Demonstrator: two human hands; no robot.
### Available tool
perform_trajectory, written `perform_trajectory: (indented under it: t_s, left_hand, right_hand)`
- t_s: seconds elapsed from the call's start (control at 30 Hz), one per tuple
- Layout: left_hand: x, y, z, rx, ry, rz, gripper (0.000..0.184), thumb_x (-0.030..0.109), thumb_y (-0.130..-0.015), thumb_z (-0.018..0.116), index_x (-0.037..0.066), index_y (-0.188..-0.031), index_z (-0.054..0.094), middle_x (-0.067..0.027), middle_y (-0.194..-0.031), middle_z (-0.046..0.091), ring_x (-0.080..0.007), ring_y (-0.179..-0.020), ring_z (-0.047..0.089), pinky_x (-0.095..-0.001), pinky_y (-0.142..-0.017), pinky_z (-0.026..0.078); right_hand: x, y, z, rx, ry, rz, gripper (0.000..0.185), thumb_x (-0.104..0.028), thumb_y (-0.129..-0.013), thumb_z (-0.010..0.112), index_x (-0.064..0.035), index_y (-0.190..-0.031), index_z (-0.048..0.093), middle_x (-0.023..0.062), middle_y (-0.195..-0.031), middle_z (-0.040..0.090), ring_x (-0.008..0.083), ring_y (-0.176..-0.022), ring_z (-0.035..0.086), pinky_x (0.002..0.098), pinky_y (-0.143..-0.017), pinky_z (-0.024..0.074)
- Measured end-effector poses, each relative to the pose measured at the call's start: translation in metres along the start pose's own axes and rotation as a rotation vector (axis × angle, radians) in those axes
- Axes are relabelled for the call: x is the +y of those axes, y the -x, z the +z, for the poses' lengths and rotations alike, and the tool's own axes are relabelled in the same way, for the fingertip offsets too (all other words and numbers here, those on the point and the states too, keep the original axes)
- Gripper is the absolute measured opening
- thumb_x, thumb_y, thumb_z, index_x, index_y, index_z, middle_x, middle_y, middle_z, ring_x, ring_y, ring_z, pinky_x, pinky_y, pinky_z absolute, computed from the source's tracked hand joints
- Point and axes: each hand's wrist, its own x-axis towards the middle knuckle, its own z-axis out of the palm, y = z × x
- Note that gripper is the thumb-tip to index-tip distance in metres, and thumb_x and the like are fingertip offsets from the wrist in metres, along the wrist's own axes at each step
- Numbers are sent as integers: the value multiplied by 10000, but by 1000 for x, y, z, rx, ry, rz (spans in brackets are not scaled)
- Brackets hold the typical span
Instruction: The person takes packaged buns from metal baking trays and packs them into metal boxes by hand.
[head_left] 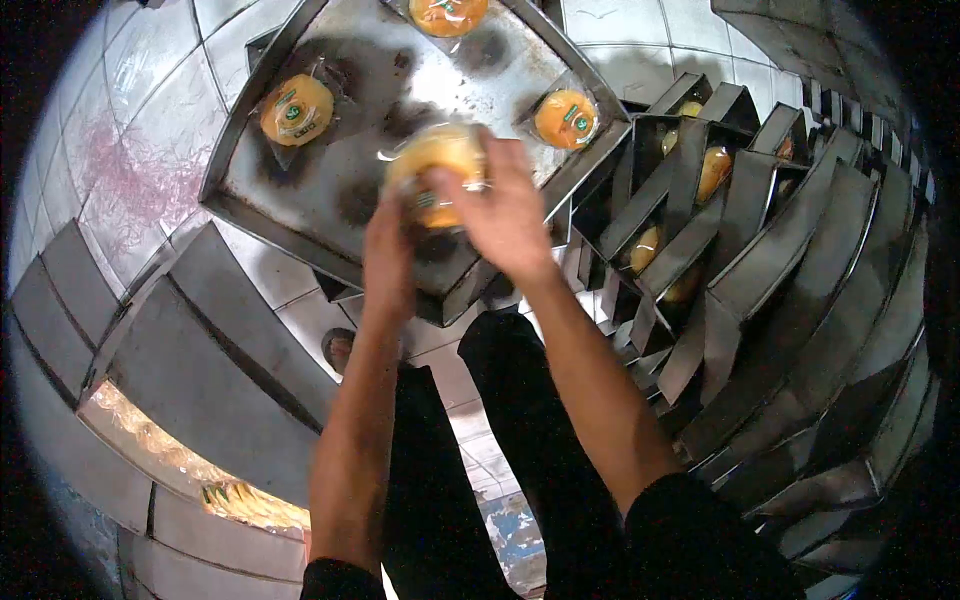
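Note:
A round bun in clear wrapping [437, 152], smeared by motion, is between my two hands above the metal baking tray [400, 72]. My left hand [390, 235] grips its left side. From the right, my right hand [505, 205] closes on it, with the thumb across the front. Just below it shows part of another wrapped bun [440, 214], partly covered by my fingers. Other wrapped buns with green print lie apart on the tray: one at the left [297, 110], one at the right [566, 119] and one at the top [447, 12].
Stacked dark metal trays [790, 280] fill the right side, some with wrapped buns [714, 172] inside. At the lower left, grey covers [215, 365] lie over a container with many packaged pieces [255, 503]. Clear plastic [135, 185] rests on the white floor tiles at the left.

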Motion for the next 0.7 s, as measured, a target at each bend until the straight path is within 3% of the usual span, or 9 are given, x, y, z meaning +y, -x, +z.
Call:
perform_trajectory:
  t_s: [0.07,0.13,0.2,0.3,0.33,0.4,0.5,0.6,0.7]
  left_hand:
    - [5,-30,39,-201,-370,219,609,491,-1096,379,-20,-1357,582,-101,-1293,653,-217,-1167,621,-371,-1039,449]
    - [18,-68,83,-400,-349,173,602,483,-1078,422,-41,-1312,605,-148,-1258,677,-264,-1156,635,-386,-1033,454]
    - [9,-112,110,-528,-575,310,620,527,-1042,465,-12,-1316,604,-204,-1263,668,-330,-1160,629,-389,-1025,457]
    - [8,-134,122,-507,-648,212,701,623,-993,474,0,-1277,622,-230,-1211,672,-394,-1123,619,-413,-981,464]
    - [6,-136,117,-519,-560,220,627,550,-1016,506,-10,-1270,622,-187,-1177,692,-324,-1101,639,-390,-974,469]
    - [18,-123,101,-535,-285,195,524,448,-1037,552,-18,-1271,611,-127,-1188,682,-233,-1112,630,-351,-997,468]
    - [45,-97,82,-208,-30,361,447,367,-1045,583,-10,-1284,598,-88,-1208,657,-163,-1140,603,-320,-1013,468]
    - [52,-121,75,-64,291,452,483,398,-1049,573,-1,-1322,585,-100,-1234,647,-179,-1152,601,-323,-1025,466]
    - [43,-166,70,-14,291,529,550,422,-1075,494,34,-1463,461,-112,-1389,565,-196,-1230,560,-343,-1044,452]
  right_hand:
    - [27,-1,-30,109,-119,125,589,-402,-946,706,73,-1268,577,246,-1183,586,375,-1141,561,447,-998,456]
    - [45,-11,-43,279,-465,438,596,-471,-1012,602,60,-1283,581,252,-1259,577,319,-1177,559,421,-1040,419]
    - [96,-24,-37,403,-392,437,633,-529,-1043,531,29,-1340,565,129,-1259,629,186,-1127,571,343,-1015,435]
    - [84,-40,-32,466,-558,542,804,-626,-986,566,55,-1400,461,168,-1332,556,212,-1199,529,387,-1050,415]
    - [79,-45,-32,487,-645,554,766,-607,-978,591,59,-1346,503,161,-1284,577,211,-1176,546,370,-1039,422]
    - [62,-58,-38,433,-612,437,785,-574,-952,648,102,-1325,508,233,-1295,592,257,-1162,573,378,-1006,459]
    - [25,-100,-49,211,-500,119,756,-572,-913,689,84,-1272,574,200,-1183,661,252,-1056,624,387,-948,497]
    - [-17,-167,-48,-216,-315,59,696,-605,-954,629,-7,-1310,596,119,-1203,666,194,-1062,612,320,-922,485]
    - [-41,-209,-43,-467,-222,-88,690,-562,-988,602,34,-1332,551,128,-1184,656,188,-1060,608,315,-885,504]
